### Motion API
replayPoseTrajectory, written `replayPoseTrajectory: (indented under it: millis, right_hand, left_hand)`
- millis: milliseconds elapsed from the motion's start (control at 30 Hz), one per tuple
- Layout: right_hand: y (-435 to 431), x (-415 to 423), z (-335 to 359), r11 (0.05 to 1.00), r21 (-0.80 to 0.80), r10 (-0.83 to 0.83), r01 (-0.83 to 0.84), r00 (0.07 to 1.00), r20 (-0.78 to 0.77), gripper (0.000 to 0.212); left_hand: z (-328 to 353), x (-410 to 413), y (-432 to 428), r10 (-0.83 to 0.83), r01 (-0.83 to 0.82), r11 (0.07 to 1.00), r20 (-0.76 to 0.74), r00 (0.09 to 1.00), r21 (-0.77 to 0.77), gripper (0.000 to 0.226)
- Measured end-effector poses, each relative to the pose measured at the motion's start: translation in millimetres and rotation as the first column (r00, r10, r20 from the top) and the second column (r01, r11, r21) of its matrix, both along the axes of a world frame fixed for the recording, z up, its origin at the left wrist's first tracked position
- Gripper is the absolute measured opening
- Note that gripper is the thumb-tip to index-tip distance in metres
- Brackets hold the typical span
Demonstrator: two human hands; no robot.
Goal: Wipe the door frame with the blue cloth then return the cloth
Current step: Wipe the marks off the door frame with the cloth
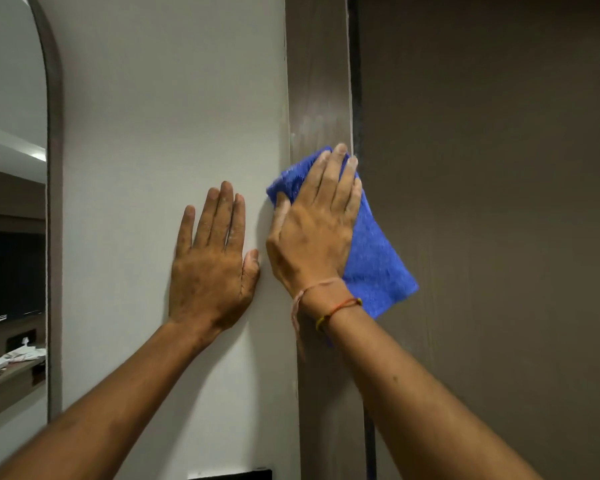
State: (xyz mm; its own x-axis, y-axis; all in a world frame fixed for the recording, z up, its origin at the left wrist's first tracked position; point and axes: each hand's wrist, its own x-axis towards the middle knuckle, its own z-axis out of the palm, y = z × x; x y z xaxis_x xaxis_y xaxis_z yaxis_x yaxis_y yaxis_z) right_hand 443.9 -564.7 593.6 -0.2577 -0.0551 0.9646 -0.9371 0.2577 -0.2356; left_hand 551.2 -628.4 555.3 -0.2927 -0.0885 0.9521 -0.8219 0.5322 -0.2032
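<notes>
From the head camera, the right hand (314,220) is lying flat, fingers stretched out and close together, pressing the blue cloth (371,258) against the brown door frame (317,81). The cloth is showing above the fingertips, to the thumb side, and in a larger fold hanging below and to the outer side of the palm, where it is overlapping the darker door (492,202). Thread bracelets (329,304) are circling the wrist just below the hand. A pale smear is marking the frame just above the fingertips.

The left hand (212,261) is resting open and empty on the white wall (170,98), fingers together and pointing up, thumb reaching toward the right hand without touching it. Well to its outer side an arched mirror (11,202) is standing against the wall.
</notes>
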Motion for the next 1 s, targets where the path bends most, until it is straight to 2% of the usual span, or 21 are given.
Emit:
replayPoseTrajectory:
  millis: [167,233,433,500,767,833,1000]
  right_hand:
    - [-1.7,-0.3,86.8,1.0,-0.003,0.017,-0.017,0.997,-0.081,0.069]
    - [-2.0,0.5,93.3,1.0,-0.003,0.028,-0.028,0.995,-0.099,0.069]
    - [5.5,-0.3,-14.8,0.998,0.019,0.054,-0.052,0.991,-0.126,0.069]
    - [6.9,-4.4,-25.0,0.999,0.039,0.032,-0.027,0.99,-0.134,0.068]
    - [-0.4,-2.1,86.1,0.999,-0.007,0.048,-0.049,0.996,-0.071,0.069]
    - [-1.1,-3.1,71.4,0.999,-0.018,0.049,-0.051,0.994,-0.092,0.069]
    - [1.8,-2.1,-20.7,1.0,-0.003,0.019,-0.02,0.995,-0.101,0.069]
  left_hand:
    - [-0.7,-0.1,-0.7,-0.003,0.003,1.0,-0.007,1.0,-0.016,0.067]
    - [-0.2,0.1,-2.0,-0.004,0.004,1.0,-0.008,1.0,-0.028,0.067]
    - [-2.3,-0.2,-1.4,-0.02,0.02,1.0,-0.026,0.999,-0.015,0.067]
    - [-3.0,-0.2,-0.5,-0.017,0.016,1.0,-0.03,0.999,-0.011,0.067]
    - [-2.2,-0.8,-3.2,-0.006,0.006,1.0,-0.02,1.0,-0.018,0.067]
    - [-2.4,-0.9,-5.2,-0.011,0.01,1.0,-0.023,1.0,-0.027,0.066]
    - [-1.5,-0.4,-3.2,-0.017,0.017,1.0,-0.011,1.0,-0.004,0.067]
